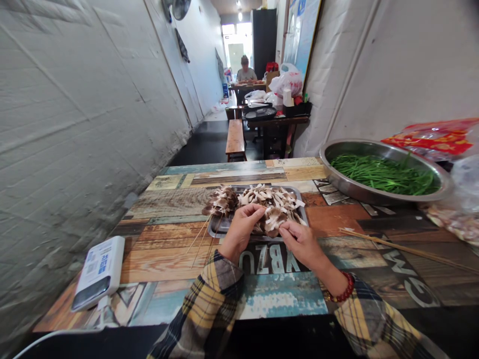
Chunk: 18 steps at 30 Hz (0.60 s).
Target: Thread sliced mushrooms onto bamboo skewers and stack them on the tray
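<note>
Between my two hands is an oyster mushroom [275, 218] with a grey-brown cap, held over the front of a clear plastic tray [304, 212]. My left hand [242, 225] is closed, thumb and fingers pinching the mushroom's left side. At its right edge, the fingertips of my right hand [300, 240] pinch it too. Behind them lies a heap of loose oyster mushrooms [269, 194] in the tray. On the tray's left rest skewered mushrooms [221, 200], their thin bamboo sticks [199, 238] pointing toward me over the rim.
A steel basin [325, 152] of green chives [385, 174] stands at right, beside plastic bags [434, 137]. Bare bamboo skewers [404, 248] lie on the right. A white power bank [101, 271] with a cable is at left. Farther back, a person [246, 75] sits at another table.
</note>
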Tool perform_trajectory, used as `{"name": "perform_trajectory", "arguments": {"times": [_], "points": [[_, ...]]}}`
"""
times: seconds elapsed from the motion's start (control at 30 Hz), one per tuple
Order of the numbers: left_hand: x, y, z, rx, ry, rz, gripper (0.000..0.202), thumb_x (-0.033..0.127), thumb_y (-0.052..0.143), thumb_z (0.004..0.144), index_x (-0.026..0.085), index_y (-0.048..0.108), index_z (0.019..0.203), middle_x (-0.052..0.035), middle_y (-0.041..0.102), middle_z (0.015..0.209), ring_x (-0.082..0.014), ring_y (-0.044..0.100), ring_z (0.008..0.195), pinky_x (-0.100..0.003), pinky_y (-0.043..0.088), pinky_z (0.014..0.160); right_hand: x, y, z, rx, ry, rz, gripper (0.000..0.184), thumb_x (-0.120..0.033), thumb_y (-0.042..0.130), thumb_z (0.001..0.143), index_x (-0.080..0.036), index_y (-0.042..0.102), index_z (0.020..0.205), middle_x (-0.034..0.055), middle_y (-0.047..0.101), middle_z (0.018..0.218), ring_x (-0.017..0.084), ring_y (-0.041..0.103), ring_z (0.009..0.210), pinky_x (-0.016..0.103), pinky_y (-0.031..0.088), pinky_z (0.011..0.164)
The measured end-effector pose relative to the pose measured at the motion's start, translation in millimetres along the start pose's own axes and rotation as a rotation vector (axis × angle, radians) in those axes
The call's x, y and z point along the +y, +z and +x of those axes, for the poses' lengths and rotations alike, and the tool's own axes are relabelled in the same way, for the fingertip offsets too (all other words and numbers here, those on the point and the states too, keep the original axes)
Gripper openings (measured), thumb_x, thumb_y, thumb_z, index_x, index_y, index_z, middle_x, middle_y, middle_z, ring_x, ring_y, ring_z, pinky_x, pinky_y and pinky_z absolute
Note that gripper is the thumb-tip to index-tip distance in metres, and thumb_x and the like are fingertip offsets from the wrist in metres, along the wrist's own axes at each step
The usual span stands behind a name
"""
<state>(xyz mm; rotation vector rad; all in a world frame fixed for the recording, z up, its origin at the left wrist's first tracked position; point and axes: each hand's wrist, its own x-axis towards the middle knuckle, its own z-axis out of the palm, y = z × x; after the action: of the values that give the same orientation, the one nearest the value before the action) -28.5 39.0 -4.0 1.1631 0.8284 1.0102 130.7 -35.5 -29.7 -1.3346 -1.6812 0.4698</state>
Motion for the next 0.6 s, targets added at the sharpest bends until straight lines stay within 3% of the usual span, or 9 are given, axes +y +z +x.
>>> {"name": "perform_trajectory", "arguments": {"times": [0.13, 0.4, 0.6], "points": [[1.8, 0.0, -0.5, -0.003, -0.01, 0.041, 0.024, 0.035, 0.076, 0.065, 0.012, 0.067, 0.067, 0.0004, 0.06, 0.064, -0.0084, 0.05, 0.059, -0.02, 0.038, 0.059, -0.4, 0.2, -0.8, -0.007, 0.007, -0.01, 0.023, -0.025, 0.047, 0.09, -0.018, 0.06, 0.073, -0.0002, 0.06, 0.059, 0.014, 0.056, 0.056, 0.023, 0.037, 0.054], [1.6, -1.4, -0.2, -0.116, -0.08, 0.081, 0.03, 0.039, 0.075, 0.065, 0.012, 0.063, 0.062, 0.0014, 0.056, 0.058, -0.0066, 0.046, 0.053, -0.019, 0.033, 0.052, 0.3, 0.6, -2.4, -0.021, 0.005, -0.004, 0.024, -0.027, 0.045, 0.091, -0.018, 0.057, 0.072, -0.0013, 0.055, 0.055, 0.014, 0.053, 0.052, 0.023, 0.036, 0.052], [6.9, -5.3, -1.7, -0.084, -0.049, 0.028, 0.031, 0.039, 0.073, 0.069, 0.014, 0.068, 0.086, -0.0008, 0.062, 0.071, -0.0089, 0.052, 0.061, -0.02, 0.04, 0.057, -0.3, -2.4, -0.2, -0.006, 0.041, 0.063, 0.024, -0.027, 0.044, 0.091, -0.02, 0.052, 0.069, -0.0039, 0.049, 0.049, 0.013, 0.05, 0.049, 0.022, 0.037, 0.05]]}}
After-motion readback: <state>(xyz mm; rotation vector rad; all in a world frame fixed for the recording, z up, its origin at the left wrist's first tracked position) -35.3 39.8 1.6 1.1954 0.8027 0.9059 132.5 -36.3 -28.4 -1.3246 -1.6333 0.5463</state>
